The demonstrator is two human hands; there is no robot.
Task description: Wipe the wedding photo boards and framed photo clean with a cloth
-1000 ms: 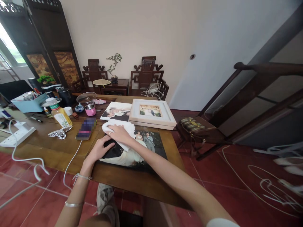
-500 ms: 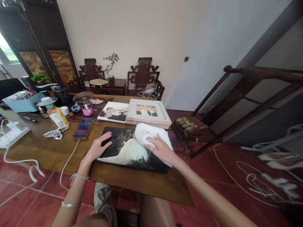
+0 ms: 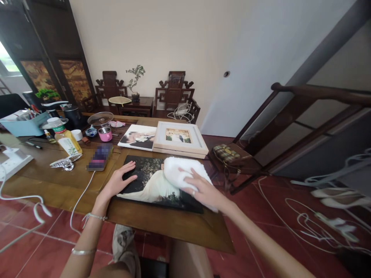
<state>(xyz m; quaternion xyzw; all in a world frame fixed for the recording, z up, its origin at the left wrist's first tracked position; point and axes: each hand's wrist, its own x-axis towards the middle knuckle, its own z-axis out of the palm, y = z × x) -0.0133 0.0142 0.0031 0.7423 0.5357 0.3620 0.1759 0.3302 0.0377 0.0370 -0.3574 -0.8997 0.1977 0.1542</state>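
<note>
A dark photo panel (image 3: 156, 187) with a pale dress pictured on it lies flat on the wooden table (image 3: 179, 224) in front of me. My left hand (image 3: 119, 180) rests on its left edge, fingers stretched out and apart, holding nothing. Over the right part of the panel, my right hand (image 3: 204, 190) grips a folded white cloth (image 3: 177, 170) and presses it against the surface. The cloth hides the panel's upper right area and hangs past its right edge.
Behind the panel are a framed photo (image 3: 181, 137) and a white-edged picture (image 3: 137, 137). To the left sit a phone (image 3: 100, 157) on a cable, a hair clip (image 3: 66, 161), a bottle (image 3: 68, 141), a pink cup (image 3: 105, 134) and a power strip (image 3: 14, 166). A plaid bag (image 3: 226, 153) is at right.
My right hand and the cloth have slid slightly right and towards me over the panel. My left hand stays on the panel's left edge.
</note>
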